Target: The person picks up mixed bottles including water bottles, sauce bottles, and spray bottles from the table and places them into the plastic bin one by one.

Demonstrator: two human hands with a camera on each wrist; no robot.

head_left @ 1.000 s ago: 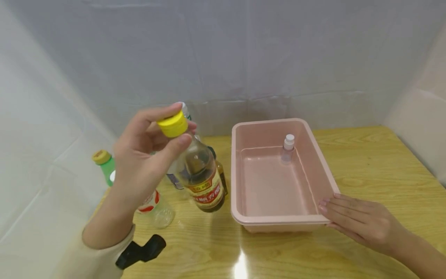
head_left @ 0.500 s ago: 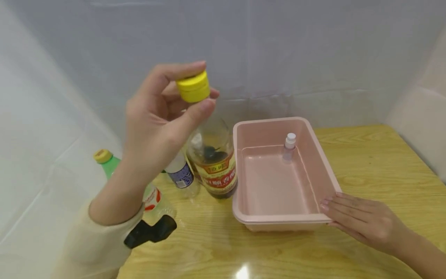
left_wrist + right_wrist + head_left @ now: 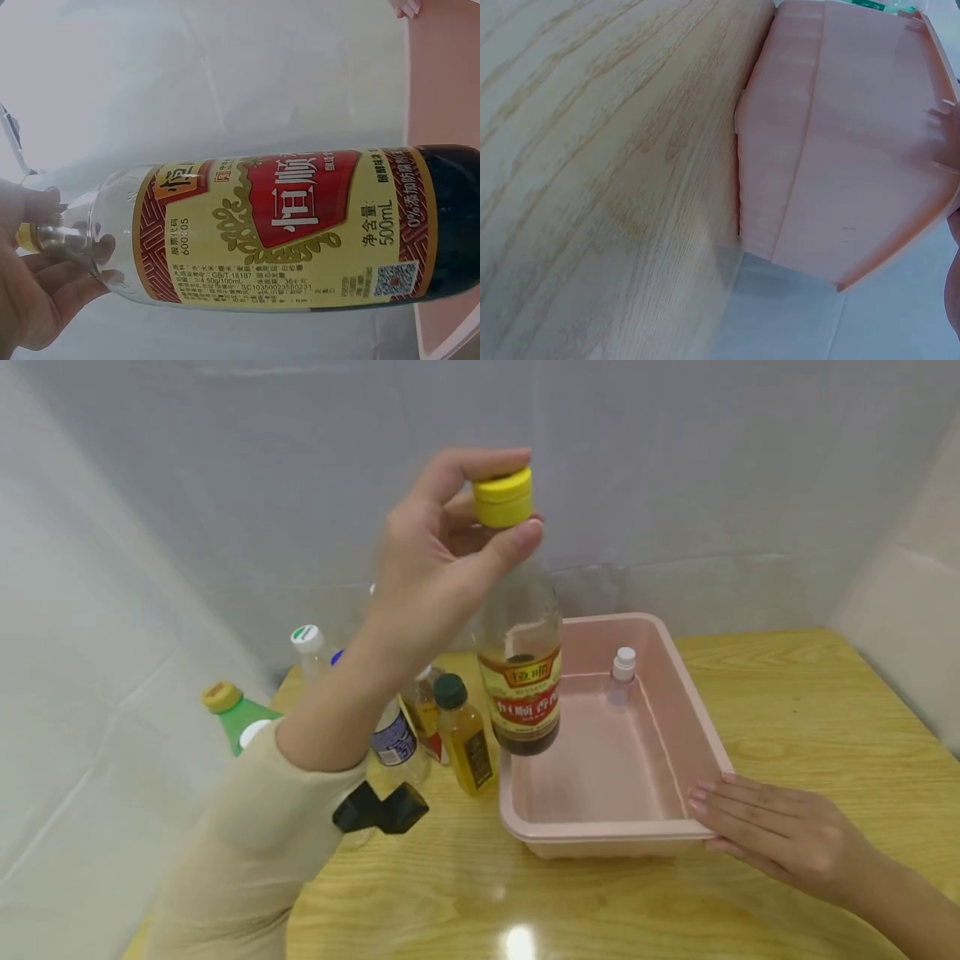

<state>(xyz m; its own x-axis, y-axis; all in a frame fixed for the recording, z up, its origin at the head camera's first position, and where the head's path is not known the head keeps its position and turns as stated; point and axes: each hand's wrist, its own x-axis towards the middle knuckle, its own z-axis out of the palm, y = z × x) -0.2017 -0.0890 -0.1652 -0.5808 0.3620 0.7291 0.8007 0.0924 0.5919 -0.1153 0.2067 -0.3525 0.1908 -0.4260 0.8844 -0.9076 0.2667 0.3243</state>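
My left hand [image 3: 438, 556] grips a glass vinegar bottle [image 3: 525, 693] around its neck, just below the yellow cap, with dark liquid low inside. Held nearly upright, the bottle overlaps the left side of a pink plastic tub [image 3: 585, 768]. In the left wrist view, its red and yellow label fills the middle, thumb and fingers around the neck. My right hand [image 3: 783, 835] holds the tub's near right corner, fingers laid over the rim. A small clear bottle with a white cap [image 3: 623, 667] stands inside the tub. The right wrist view shows the tub's outer wall [image 3: 870, 150].
Left of the tub stand several bottles: an amber one with a dark green cap [image 3: 467, 743], one with a blue label [image 3: 393, 739], and a green one with a yellow cap [image 3: 232, 710]. My left sleeve hides others. The wooden table [image 3: 795, 718] meets a pale sheeted wall [image 3: 712, 485].
My left hand has lifted the vinegar bottle and carried it rightward from the bottle group to the tub, swinging it more upright. The right hand and tub have hardly moved.
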